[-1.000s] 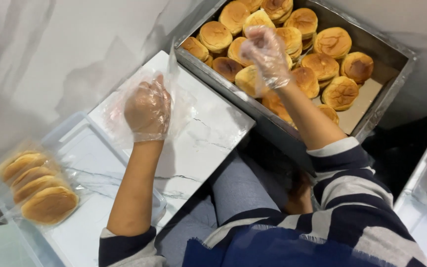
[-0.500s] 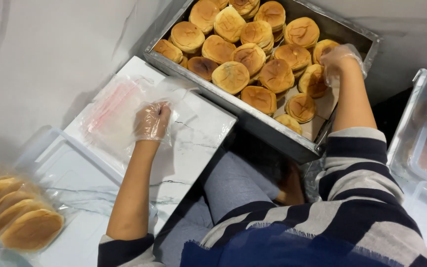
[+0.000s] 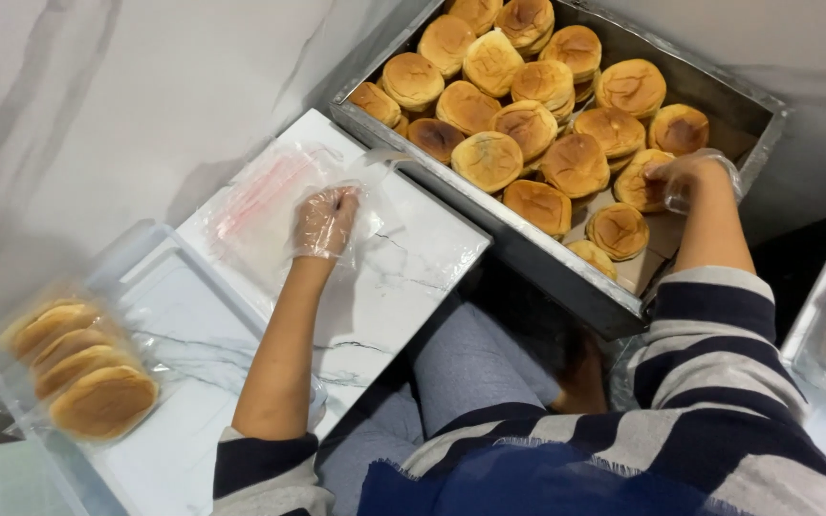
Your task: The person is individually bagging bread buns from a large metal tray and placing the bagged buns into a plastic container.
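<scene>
head view: the left hand (image 3: 325,222), in a thin clear glove, rests on an empty clear plastic bag (image 3: 270,196) that lies flat on a white marbled slab (image 3: 403,258). its fingers are bent together and press on the bag's right part; whether they pinch the film or only press it down cannot be told.

the right hand (image 3: 685,177), also in a clear glove, reaches into a metal tray (image 3: 528,253) just beyond the slab's far edge. its fingers are closed on the rim of a round golden bun (image 3: 642,182) at the tray's right side. the tray holds many more buns (image 3: 528,124), packed side by side and partly stacked, with brown paper lining visible at its near right corner.

at the lower left, well apart from both hands, a filled clear bag of buns (image 3: 83,368) lies on a clear plastic bin (image 3: 160,263) next to the slab, the buns overlapped in a row inside it.

both forearms emerge from dark and grey striped sleeves (image 3: 719,363). the person's grey-clad knees (image 3: 470,358) show between the slab and the tray.
</scene>
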